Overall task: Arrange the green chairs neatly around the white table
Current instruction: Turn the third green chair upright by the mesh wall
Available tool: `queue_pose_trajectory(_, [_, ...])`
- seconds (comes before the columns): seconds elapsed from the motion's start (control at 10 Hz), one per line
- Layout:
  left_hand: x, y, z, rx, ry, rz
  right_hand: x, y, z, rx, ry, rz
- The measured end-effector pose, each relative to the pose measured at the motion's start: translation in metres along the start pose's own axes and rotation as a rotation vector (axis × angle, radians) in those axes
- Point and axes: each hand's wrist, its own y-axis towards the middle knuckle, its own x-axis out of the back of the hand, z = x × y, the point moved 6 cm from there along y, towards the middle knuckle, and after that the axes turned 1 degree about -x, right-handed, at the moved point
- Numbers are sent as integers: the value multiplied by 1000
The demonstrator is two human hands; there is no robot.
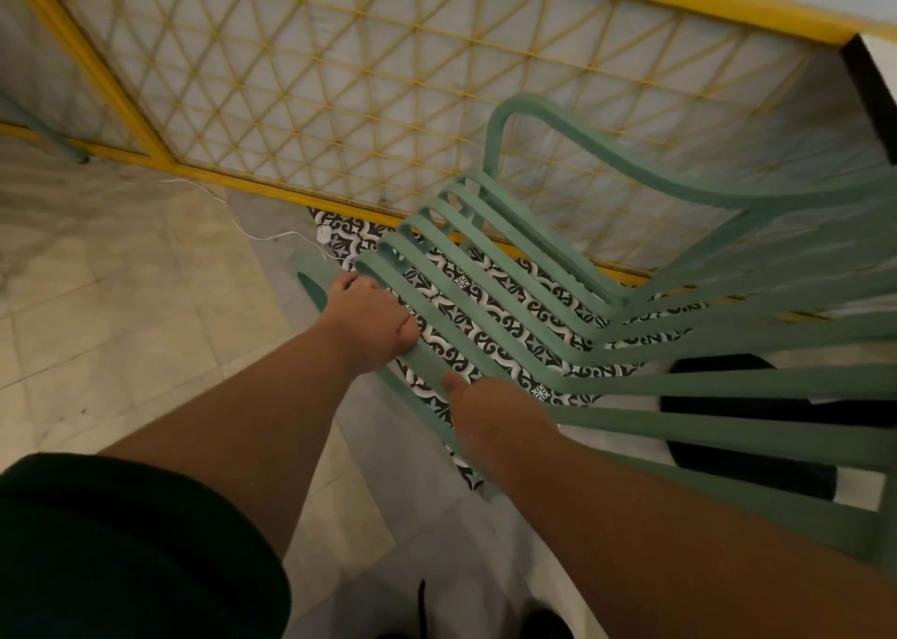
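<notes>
Fence: we see a yellow metal frame (pixel 145 119) filled with a diamond lattice of thin yellow wire over pale panels; it runs slantwise across the top of the view and stands just behind the chair.
Floor: pale marble-like tiles (pixel 97 308) on our left; a strip of black-and-white patterned tiles (pixel 466 318) shows under the chair, between its slats.
Green chair: the green chair (pixel 558 298) fills the right half of the view, tilted as we see it, its top edge toward us. It is made of long, smooth, flat slats that bend where back meets seat, with a rounded looping armrest (pixel 505 129) on the fence side.
Table: at the top right corner we see a white slab with a dark edge (pixel 869 90), near the chair's armrest; we cannot tell whether it is the white table.
Dark round shape: a black rounded form (pixel 728 415) lies behind the slats at right; we cannot tell what it is.
Left hand: our left hand (pixel 373 320) is closed around the outermost slat near the chair's top edge.
Right hand: our right hand (pixel 490 417) lies on the same slat lower down, thumb on top; its fingers are hidden, so we cannot tell how firmly it holds.
Cable: a thin white cable (pixel 252 235) with a small white plug (pixel 323 233) trails over the floor beside the fence.
</notes>
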Motion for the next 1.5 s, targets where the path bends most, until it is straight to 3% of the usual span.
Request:
queue_pose_trajectory(0.3, [3, -18, -16, 100, -106, 40, -13, 13, -8, -137, 125, -46])
queue_pose_trajectory(0.5, [23, -28, -55, -17, -470, -141, 4, -22, 1, 75, -31, -87])
queue_pose_trajectory(0.6, [36, -30, -75, -33, -587, -186, 2, -49, -20, -84, -38, -52])
queue_pose_trajectory(0.7, [36, -40, -108, -44, -700, -122, 1, -86, -40, -168, -77, 11])
queue_pose_trajectory(0.8, [12, -51, -145, -80, -343, 41, 6, -115, -47, -159, -151, 90])
queue_pose_trajectory(0.9, [7, -45, -148, -67, -108, 85, 20, -132, -50, -126, -113, 97])
queue_pose_trajectory(1.1, [12, -43, -153, -160, 86, 139, 82, -174, -52, 63, -48, -54])
queue_pose_trajectory(1.2, [10, -41, -151, -152, 70, 135, 118, -199, -70, 130, 17, -203])
queue_pose_trajectory(1.3, [6, -39, -151, -158, 64, 138, 121, -204, -93, 124, -99, -193])
queue_pose_trajectory(1.4, [2, -37, -151, -160, 77, 134, 88, -198, -99, 63, -358, 90])
queue_pose_trajectory(1.5, [-2, -36, -147, -148, 88, 130, 75, -187, -93, 70, -419, 171])
